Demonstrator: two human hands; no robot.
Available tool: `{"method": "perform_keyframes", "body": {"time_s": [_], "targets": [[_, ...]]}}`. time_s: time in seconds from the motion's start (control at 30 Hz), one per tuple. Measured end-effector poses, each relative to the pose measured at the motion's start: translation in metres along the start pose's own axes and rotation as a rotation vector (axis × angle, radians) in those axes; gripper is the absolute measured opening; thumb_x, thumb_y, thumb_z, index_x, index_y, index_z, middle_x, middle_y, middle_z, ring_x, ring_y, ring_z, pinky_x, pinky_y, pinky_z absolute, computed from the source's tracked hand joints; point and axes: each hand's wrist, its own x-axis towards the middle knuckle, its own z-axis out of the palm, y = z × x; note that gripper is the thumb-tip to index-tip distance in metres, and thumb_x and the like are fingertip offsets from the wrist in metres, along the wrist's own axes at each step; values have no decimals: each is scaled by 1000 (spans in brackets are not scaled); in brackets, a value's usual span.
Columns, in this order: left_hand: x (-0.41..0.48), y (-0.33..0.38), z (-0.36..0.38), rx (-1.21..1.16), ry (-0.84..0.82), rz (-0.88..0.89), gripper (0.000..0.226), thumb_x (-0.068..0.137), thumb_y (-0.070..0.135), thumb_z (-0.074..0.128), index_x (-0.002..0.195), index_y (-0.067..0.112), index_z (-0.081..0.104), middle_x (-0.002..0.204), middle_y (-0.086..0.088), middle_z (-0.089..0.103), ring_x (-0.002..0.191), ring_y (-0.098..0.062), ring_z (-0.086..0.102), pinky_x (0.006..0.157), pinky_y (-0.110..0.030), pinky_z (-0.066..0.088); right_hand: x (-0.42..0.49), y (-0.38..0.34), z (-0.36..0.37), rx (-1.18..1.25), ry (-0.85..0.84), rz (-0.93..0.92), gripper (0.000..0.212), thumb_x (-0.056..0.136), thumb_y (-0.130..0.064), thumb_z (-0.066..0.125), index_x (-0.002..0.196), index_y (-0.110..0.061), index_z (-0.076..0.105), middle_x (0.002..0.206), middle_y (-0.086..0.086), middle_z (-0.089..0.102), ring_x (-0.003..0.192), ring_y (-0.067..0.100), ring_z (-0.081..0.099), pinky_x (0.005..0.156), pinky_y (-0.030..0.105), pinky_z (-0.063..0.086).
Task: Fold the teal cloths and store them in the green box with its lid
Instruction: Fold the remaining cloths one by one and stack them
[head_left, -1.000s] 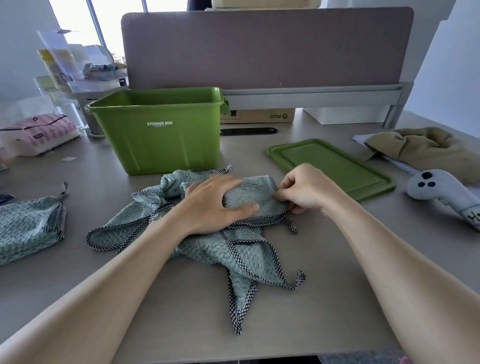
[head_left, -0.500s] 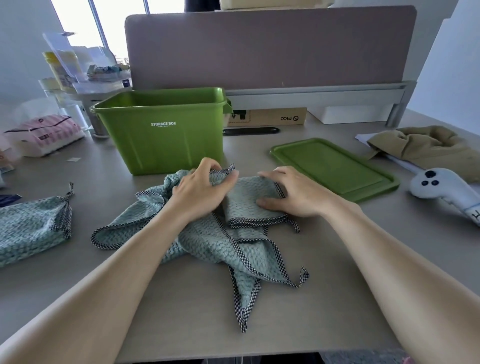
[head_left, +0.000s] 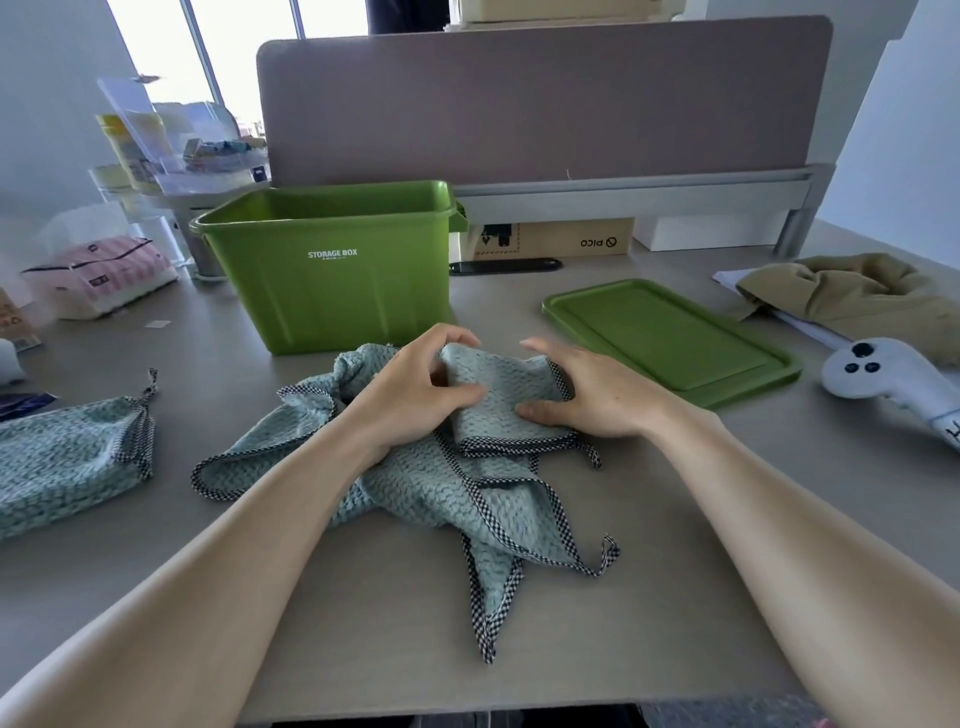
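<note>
Two hands of ours meet on the crumpled teal cloth (head_left: 447, 499) at the middle of the desk (head_left: 363, 649). Our left hand (head_left: 415, 395) curls its fingers round a raised fold of it. Our right hand (head_left: 587, 395) lies on the folded part just to the right, fingers fairly straight, pressing down. Just behind stands the green box (head_left: 332, 280), its top open. Its lid (head_left: 670, 338) lies flat to the right. A second teal cloth (head_left: 67, 457), folded, rests at the left edge.

White letters reading "STORAGE BOX" stand on the front wall of the green box (head_left: 332, 270). The cardboard box (head_left: 550, 240) behind it bears "PICO" upside down, beside a circle mark and black handling symbols.
</note>
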Motion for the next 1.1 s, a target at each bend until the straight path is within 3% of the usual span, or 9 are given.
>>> {"method": "perform_keyframes", "body": {"time_s": [0.27,0.37,0.43,0.57,0.7,0.8,0.9,1.03,1.1], "targets": [[3,1,1,-177,-115,-45,29,87,15,73,109,32,63,80,-7,57,78,-18,58,83,-35,46,-1,-1,0,37,23,-29,93,76,-66,67,153,-33,26,158,0,35,143,21,37,114,45,34],[3,0,4,-161,-79,41,28,86,6,72,103,28,70,72,12,59,67,-5,53,74,-24,42,-3,-1,-2,73,31,-45,93,78,-60,70,153,-31,24,159,-2,33,144,19,35,114,36,31],[3,0,5,-178,-35,98,36,85,1,72,105,30,71,91,21,67,77,2,58,82,-20,44,-5,-3,-3,138,59,-38,95,78,-55,73,154,-31,21,158,-3,34,142,17,37,113,33,30],[0,1,-1,-319,25,214,50,82,-10,71,111,31,70,125,8,65,101,-10,64,90,-34,53,-5,-6,-5,701,103,-6,88,81,-37,76,150,-30,24,124,-15,62,109,-2,62,99,25,48],[-4,2,-8,-426,1,249,58,79,-16,70,115,29,69,119,-7,66,95,-33,62,93,-69,47,-3,-7,-10,1055,211,6,68,79,-28,76,140,-19,48,124,1,67,113,16,64,100,35,50],[-5,3,-12,-479,15,242,61,76,-16,71,121,25,66,111,-5,67,95,-24,66,94,-60,49,-4,-12,-10,1166,261,-23,46,88,-14,70,132,-14,56,112,1,72,105,21,69,78,32,58],[-7,6,-17,-508,37,234,59,75,-12,72,120,26,66,109,-2,71,97,-19,68,94,-47,52,-8,-23,-10,1165,312,-69,42,92,-9,65,128,-22,47,101,3,71,91,20,66,63,31,55],[-15,3,-32,-481,63,224,55,79,-9,72,120,28,70,109,-19,67,94,-35,62,93,-67,47,-16,-46,-15,1104,291,-203,44,96,-2,57,119,-34,37,100,9,72,90,18,67,77,40,57],[-24,0,-42,-476,74,225,59,81,-13,68,125,25,66,121,-14,69,102,-30,68,94,-53,53,-22,-60,-14,1053,244,-277,42,98,-2,55,117,-35,38,105,7,71,92,15,68,80,44,57]]}}
